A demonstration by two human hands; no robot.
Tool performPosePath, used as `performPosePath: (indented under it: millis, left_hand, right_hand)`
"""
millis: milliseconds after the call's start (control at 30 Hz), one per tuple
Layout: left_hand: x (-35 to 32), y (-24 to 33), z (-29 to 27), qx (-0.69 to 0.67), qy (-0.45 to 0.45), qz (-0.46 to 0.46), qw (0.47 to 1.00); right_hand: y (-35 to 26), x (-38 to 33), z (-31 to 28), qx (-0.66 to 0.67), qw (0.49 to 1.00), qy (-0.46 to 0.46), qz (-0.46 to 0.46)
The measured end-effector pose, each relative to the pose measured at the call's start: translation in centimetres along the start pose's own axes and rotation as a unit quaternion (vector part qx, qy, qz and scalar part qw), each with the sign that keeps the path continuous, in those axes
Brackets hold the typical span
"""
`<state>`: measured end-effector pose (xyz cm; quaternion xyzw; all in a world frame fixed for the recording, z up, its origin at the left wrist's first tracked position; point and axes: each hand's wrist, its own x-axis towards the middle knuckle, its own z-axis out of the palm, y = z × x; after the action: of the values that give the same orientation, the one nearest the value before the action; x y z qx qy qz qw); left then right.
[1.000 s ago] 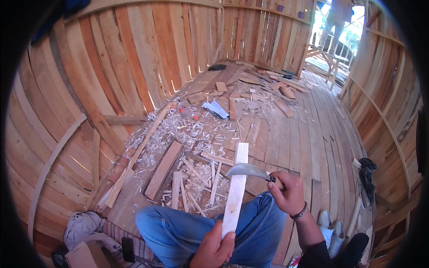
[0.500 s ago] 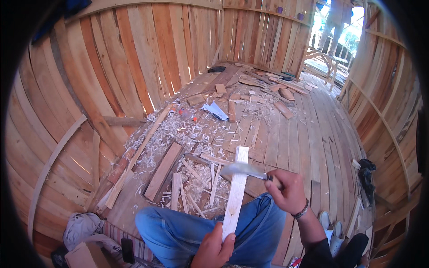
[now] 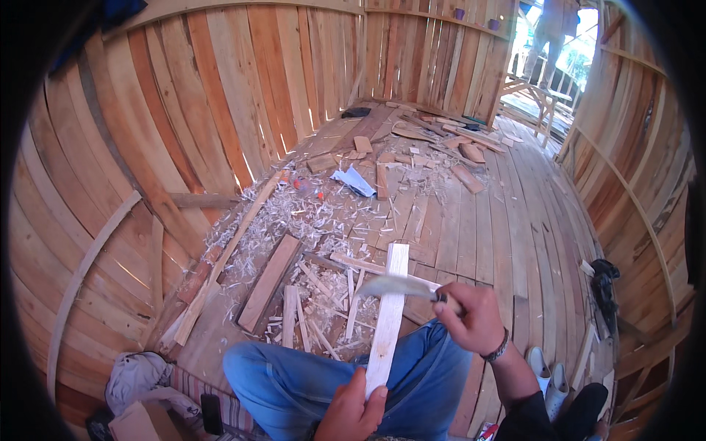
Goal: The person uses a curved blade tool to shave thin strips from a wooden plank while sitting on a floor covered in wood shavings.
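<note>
Wood strip [image 3: 387, 331] clasped in left hand [image 3: 351, 411], curved knife [image 3: 401, 286] gripped by right hand [image 3: 476, 317]

Wood strip [image 3: 387, 331] across the person's lap [image 3: 294, 375], left hand [image 3: 354, 408] at its near end. Knife [image 3: 401, 286] crosses over its far half; right hand [image 3: 474, 317] on the handle, right of strip. Left of strip on floor: plank [image 3: 270, 283], with sticks [image 3: 289, 316] between. Beyond-left: shavings [image 3: 312, 220]. Beyond-right: offcuts [image 3: 465, 178], then bench [image 3: 540, 91] much farther. Near-right: clogs [image 3: 557, 389]. Near-left: smartphone [image 3: 211, 413], cardboard box [image 3: 140, 424] farther left.
</note>
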<state>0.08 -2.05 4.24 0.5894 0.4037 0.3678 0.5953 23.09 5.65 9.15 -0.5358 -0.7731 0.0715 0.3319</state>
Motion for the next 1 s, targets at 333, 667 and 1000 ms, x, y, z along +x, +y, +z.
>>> performPosePath:
  millis: [333,667,1000]
  left_hand:
    - [0.1,-0.2,-0.2,-0.024,0.019,0.003,1.0]
    - [0.1,-0.4,0.2,-0.039,0.029,-0.005,0.999]
    - [-0.3,-0.2,0.2,-0.025,0.011,-0.006,1.0]
  right_hand:
    - [0.6,0.3,0.6,0.015,0.999,0.023,0.019]
    - [0.8,-0.1,0.7,-0.009,1.0,0.021,0.016]
    - [-0.6,-1.1,1.2,0.019,0.998,0.027,-0.054]
